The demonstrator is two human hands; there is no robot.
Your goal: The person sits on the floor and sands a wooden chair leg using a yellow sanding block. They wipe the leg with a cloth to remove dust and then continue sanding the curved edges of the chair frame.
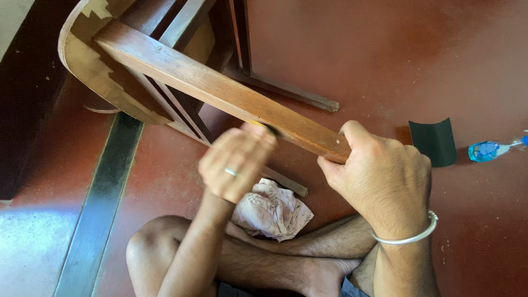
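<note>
The wooden chair (165, 71) lies tipped on the red floor (385, 60), 1 leg (220, 91) slanting toward the seated person. The right hand (379, 176) is wrapped firmly around the end of that leg. The left hand (236, 162), blurred, presses against the leg's near edge with its fingers curled over something small and dark; what it pinches cannot be told. A crumpled cloth (272, 212) rests on the crossed legs. A dark curved sheet (434, 142) and a blue bottle (487, 150) lie on the floor at right.
</note>
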